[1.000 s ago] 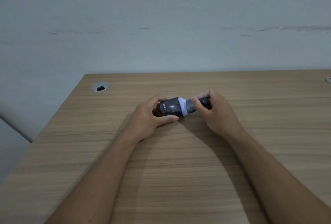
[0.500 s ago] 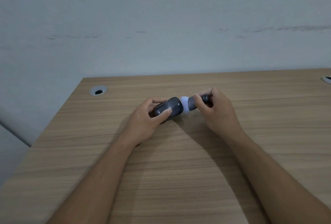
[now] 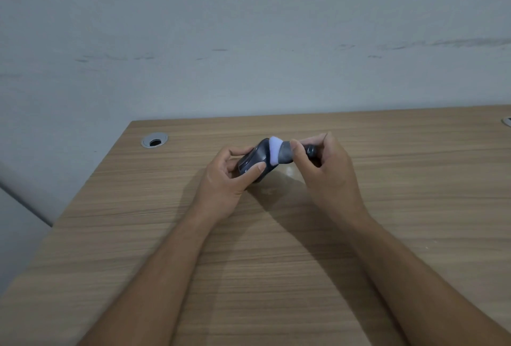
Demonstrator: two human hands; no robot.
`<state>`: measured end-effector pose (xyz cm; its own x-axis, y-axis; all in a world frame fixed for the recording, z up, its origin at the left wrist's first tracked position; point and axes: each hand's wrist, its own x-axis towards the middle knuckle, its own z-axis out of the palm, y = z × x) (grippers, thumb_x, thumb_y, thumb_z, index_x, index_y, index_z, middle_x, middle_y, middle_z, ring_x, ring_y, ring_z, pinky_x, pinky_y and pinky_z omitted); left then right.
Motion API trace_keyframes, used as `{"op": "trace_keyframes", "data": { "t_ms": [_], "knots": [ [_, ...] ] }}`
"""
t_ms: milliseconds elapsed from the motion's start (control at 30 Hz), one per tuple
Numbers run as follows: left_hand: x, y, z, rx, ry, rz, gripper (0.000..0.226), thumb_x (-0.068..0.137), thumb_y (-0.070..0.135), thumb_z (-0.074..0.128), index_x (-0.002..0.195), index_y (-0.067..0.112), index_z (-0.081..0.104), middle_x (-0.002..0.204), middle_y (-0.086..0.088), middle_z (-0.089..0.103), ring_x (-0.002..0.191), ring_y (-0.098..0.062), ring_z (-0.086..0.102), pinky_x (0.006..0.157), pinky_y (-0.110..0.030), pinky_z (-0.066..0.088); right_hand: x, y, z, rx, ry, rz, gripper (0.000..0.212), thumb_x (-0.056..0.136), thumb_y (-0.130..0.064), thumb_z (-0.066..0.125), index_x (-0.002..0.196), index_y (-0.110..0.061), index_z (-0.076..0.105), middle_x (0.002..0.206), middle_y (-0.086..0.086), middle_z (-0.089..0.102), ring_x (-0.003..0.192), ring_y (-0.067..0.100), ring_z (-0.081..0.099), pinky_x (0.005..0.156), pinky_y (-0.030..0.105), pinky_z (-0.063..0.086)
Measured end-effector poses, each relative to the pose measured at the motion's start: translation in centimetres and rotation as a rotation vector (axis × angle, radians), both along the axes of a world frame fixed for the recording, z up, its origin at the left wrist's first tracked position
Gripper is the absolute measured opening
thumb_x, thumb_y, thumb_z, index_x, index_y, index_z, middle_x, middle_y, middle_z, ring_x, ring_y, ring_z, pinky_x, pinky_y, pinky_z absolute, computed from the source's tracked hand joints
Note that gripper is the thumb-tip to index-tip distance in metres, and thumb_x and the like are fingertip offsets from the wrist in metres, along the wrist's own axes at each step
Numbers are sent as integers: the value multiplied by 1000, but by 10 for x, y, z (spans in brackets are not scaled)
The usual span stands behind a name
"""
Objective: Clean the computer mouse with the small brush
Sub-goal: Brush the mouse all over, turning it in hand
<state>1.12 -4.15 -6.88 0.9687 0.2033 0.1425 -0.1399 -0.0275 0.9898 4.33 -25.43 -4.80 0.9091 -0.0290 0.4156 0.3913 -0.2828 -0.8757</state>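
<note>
A dark grey computer mouse [image 3: 255, 159] is held tilted just above the wooden desk [image 3: 276, 249], near its far middle. My left hand [image 3: 224, 180] grips it, thumb on the near side and fingers behind. The small brush [image 3: 284, 152] has a dark grey handle and pale bluish-white bristles. My right hand [image 3: 329, 168] pinches its handle from the right. The bristles press against the mouse's right end.
A round silver cable grommet [image 3: 154, 140] sits in the desk's far left corner, and the edge of another [image 3: 507, 121] shows at the far right. A pale wall rises directly behind the desk. The desk's left edge runs diagonally down to the left.
My left hand has turned and tilted the mouse up off the desk. The brush has moved from its top to its right end.
</note>
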Motion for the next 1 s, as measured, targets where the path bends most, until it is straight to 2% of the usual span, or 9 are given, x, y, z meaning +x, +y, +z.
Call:
{"op": "trace_keyframes", "data": {
  "t_ms": [167, 300, 400, 467, 533, 700, 800, 900, 1000],
  "knots": [
    [0, 1, -3, -26, -19, 42, 35, 95, 15, 91, 123, 25, 74, 112, -3, 92, 96, -15, 86, 86, -34, 70, 1, -1, -3, -90, 63, -38, 15, 101, -26, 76, 93, -19, 65, 83, -15, 74, 72, -9, 65, 63, 5, 45],
    [-1, -5, -4, 43, -62, 21, 39, 93, 17, 93, 126, 20, 73, 118, -1, 91, 108, -22, 88, 97, -39, 69, -2, -1, 4, -32, 14, -58, 14, 102, -35, 75, 96, -25, 66, 102, -25, 76, 86, -8, 71, 70, 5, 48],
    [-1, -5, -6, 39, -82, 28, 39, 92, 19, 93, 127, 21, 74, 120, -3, 90, 110, -23, 87, 102, -45, 67, -3, 2, 1, -64, 32, -34, 16, 99, -32, 77, 93, -22, 66, 94, -28, 74, 79, -7, 68, 67, 7, 47],
    [-1, -3, -5, -13, -83, 49, 38, 91, 20, 94, 123, 25, 75, 120, -4, 90, 107, -19, 86, 97, -46, 67, 0, -1, -3, -97, 58, -30, 16, 98, -26, 77, 90, -18, 65, 86, -32, 70, 73, -9, 64, 64, 5, 44],
    [-1, -4, -4, -38, -83, 42, 37, 88, 27, 94, 119, 32, 75, 120, -4, 90, 105, -19, 86, 94, -46, 67, 0, -4, -2, -91, 51, -44, 14, 99, -25, 77, 92, -17, 67, 87, -35, 71, 74, -11, 65, 64, 4, 44],
    [0, -6, -7, 47, -100, 19, 40, 86, 33, 94, 121, 31, 75, 122, 0, 90, 111, -21, 86, 104, -46, 67, -7, 4, 6, -51, -39, -20, 14, 101, -32, 77, 96, -25, 66, 94, -32, 75, 82, -8, 71, 67, 5, 47],
    [1, -4, -9, 28, -97, 38, 39, 90, 25, 93, 124, 27, 75, 121, -1, 90, 107, -17, 86, 101, -44, 66, -4, 4, 0, -97, 16, -3, 17, 97, -28, 78, 90, -25, 63, 85, -34, 72, 74, -9, 67, 63, 5, 45],
    [2, -3, -8, -18, -96, 49, 37, 95, 13, 90, 126, 23, 74, 122, -6, 89, 105, -19, 84, 101, -48, 66, -1, -5, -1, -109, 23, -28, 15, 99, -26, 76, 92, -21, 64, 85, -37, 70, 74, -11, 66, 63, 4, 44],
    [0, -5, -6, 51, -117, 35, 37, 96, 11, 89, 125, 27, 73, 122, 3, 89, 106, -12, 84, 95, -30, 65, -3, -7, 6, -53, -43, -52, 15, 103, -34, 75, 100, -22, 66, 94, -39, 73, 84, -13, 69, 69, 2, 45]
  ]
}}
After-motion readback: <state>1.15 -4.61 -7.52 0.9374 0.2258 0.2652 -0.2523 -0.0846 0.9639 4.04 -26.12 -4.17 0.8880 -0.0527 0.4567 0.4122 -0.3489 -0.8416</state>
